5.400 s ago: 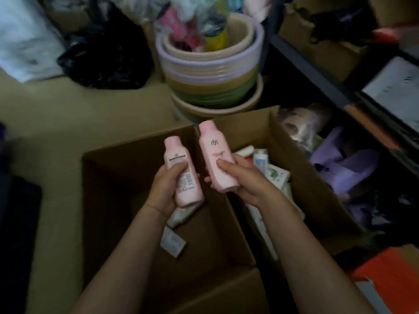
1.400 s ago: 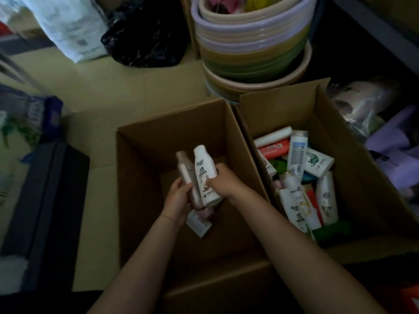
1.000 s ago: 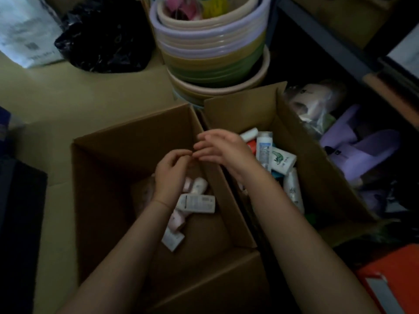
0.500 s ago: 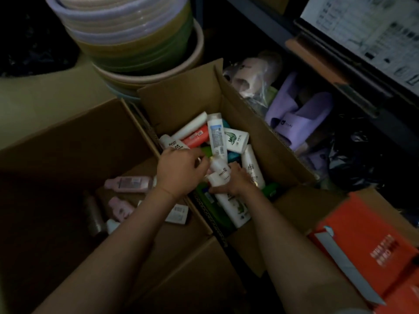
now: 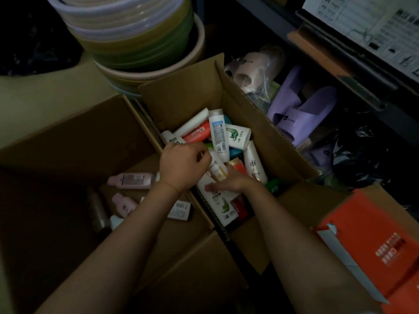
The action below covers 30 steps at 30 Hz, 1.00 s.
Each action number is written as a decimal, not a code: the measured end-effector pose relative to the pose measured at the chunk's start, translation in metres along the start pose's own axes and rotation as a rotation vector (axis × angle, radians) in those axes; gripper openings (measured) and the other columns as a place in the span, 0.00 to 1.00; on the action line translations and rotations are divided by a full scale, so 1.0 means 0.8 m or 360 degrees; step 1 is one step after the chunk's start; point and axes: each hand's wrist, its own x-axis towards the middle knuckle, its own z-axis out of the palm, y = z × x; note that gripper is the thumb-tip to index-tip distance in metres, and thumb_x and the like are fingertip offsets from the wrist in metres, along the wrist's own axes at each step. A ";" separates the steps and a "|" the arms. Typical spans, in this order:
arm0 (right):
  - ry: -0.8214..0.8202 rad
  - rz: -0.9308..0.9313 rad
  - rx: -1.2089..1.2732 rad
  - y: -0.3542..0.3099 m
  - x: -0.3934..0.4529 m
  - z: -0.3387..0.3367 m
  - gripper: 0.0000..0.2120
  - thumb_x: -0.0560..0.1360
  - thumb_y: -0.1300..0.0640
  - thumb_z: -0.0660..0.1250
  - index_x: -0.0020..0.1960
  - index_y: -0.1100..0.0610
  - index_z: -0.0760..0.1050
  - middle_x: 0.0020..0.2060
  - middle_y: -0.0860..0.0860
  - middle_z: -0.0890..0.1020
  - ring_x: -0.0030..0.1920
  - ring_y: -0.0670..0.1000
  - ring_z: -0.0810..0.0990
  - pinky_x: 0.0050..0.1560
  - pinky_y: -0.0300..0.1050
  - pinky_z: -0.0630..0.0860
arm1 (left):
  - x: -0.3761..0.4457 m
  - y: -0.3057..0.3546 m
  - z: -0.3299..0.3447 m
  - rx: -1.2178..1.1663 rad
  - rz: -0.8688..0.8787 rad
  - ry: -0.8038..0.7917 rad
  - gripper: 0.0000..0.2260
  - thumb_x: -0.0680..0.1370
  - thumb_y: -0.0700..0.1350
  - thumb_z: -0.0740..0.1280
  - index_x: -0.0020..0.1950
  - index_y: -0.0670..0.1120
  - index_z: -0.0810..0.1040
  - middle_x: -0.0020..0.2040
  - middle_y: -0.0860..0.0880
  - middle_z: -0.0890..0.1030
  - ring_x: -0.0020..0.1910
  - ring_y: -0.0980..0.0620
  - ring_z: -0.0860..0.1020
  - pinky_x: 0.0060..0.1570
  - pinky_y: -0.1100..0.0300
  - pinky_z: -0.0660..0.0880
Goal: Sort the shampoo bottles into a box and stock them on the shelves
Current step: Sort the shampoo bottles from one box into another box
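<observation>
Two open cardboard boxes stand side by side. The right box point(image 5: 188, 91) is full of mixed shampoo bottles: white ones, a red one point(image 5: 197, 133) and green ones. The left box point(image 5: 68, 137) holds a few bottles on its floor, among them a pink bottle point(image 5: 131, 180). Both hands are inside the right box. My right hand point(image 5: 233, 183) holds the lower end of a small white bottle with a yellow label point(image 5: 218, 169). My left hand point(image 5: 183, 166) has curled fingers that pinch at the cap of this bottle.
Stacked plastic basins point(image 5: 136, 30) stand behind the boxes. Purple slippers point(image 5: 301, 109) and bagged goods lie to the right under a dark shelf point(image 5: 340, 55). An orange carton point(image 5: 374, 241) sits at the lower right, and a black bag point(image 5: 362, 155) lies beside it.
The two bottles I held were dropped into the left box. Both hands then crossed to the right box and closed on a small white bottle, which now stands a little higher.
</observation>
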 end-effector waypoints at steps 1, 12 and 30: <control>0.0006 -0.0004 -0.0105 -0.009 -0.001 0.007 0.53 0.55 0.43 0.83 0.74 0.51 0.64 0.63 0.49 0.78 0.63 0.54 0.78 0.61 0.55 0.78 | 0.000 0.001 0.000 0.0000 -0.0003 0.0009 0.12 0.75 0.51 0.63 0.40 0.49 0.83 0.30 0.49 0.81 0.31 0.44 0.78 0.41 0.58 0.63; 0.0415 -0.0079 -0.0247 -0.006 0.002 0.020 0.51 0.59 0.49 0.81 0.75 0.50 0.58 0.64 0.52 0.75 0.61 0.56 0.76 0.57 0.54 0.78 | -0.009 -0.002 -0.004 0.0044 0.0001 0.0113 0.12 0.75 0.50 0.65 0.34 0.48 0.82 0.24 0.48 0.76 0.25 0.42 0.76 0.35 0.60 0.60; -0.0002 -0.0807 0.0969 -0.213 -0.118 0.037 0.23 0.73 0.55 0.74 0.66 0.52 0.73 0.52 0.56 0.85 0.50 0.54 0.86 0.52 0.55 0.83 | -0.016 -0.019 -0.097 -0.2066 -0.0851 -0.0249 0.37 0.70 0.44 0.76 0.76 0.52 0.63 0.63 0.43 0.80 0.57 0.42 0.82 0.50 0.48 0.81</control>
